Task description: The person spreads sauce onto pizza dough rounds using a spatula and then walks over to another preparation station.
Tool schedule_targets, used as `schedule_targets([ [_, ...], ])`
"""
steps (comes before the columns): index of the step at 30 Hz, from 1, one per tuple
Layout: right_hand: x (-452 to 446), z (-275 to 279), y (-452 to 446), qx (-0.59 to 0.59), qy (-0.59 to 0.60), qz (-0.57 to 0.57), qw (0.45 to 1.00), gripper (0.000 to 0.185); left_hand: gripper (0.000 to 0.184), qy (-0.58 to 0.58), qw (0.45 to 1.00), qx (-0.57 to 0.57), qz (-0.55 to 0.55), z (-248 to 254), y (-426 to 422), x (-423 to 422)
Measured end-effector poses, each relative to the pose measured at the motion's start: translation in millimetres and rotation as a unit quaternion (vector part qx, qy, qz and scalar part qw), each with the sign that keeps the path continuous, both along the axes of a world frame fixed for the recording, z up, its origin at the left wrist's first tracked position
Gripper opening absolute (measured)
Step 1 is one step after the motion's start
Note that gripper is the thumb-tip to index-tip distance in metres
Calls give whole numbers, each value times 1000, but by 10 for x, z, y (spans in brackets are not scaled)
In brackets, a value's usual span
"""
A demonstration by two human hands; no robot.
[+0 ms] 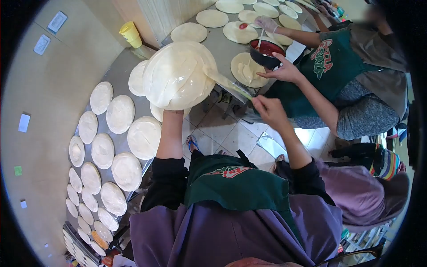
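Note:
A round pizza base point(178, 71), coated with a glossy creamy white spread, is held up in front of me. My left hand is hidden beneath it; only the forearm point(171, 135) shows below the rim. My right hand point(271, 112) is closed around the green handle of a spatula point(229, 84). The spatula's pale, spread-covered blade touches the base's right edge. Other coated bases, including one point(144, 137) close to my left forearm, lie on the metal table point(116, 82).
Across from me a co-worker in a green apron point(322, 60) holds a dark bowl with a red inside point(267, 46) and a spoon with red sauce point(243, 26) over more bases. A yellow cup point(130, 34) stands by the wall. Another person point(356, 191) is at right.

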State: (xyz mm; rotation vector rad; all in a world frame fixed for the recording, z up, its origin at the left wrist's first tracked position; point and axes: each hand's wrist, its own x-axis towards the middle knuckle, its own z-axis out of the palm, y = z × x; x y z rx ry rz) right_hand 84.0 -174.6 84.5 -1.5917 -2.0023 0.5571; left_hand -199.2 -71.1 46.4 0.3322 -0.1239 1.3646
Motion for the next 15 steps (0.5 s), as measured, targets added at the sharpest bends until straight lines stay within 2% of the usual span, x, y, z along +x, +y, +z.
schedule_targets([
  [2,-95,-67,-208,-17,68,8,997,25,58,-3,1000,0,4,26,-29,30],
  [5,-264,-201,-486,0,47,54,997,23,58,-6,1000,1,14,35,-108,62],
  [6,-316,-146,-543,-7,14,76,997,23,58,-8,1000,-1,17,45,-128,68],
  [9,-352,-2,-588,-15,30,91,995,24,58,-8,1000,-1,27,90,-218,69],
  [11,-351,96,-512,10,93,52,994,24,58,-8,1000,-1,30,115,-301,36],
  [15,-317,230,-380,54,61,-23,996,25,58,-11,999,0,40,164,-449,3],
])
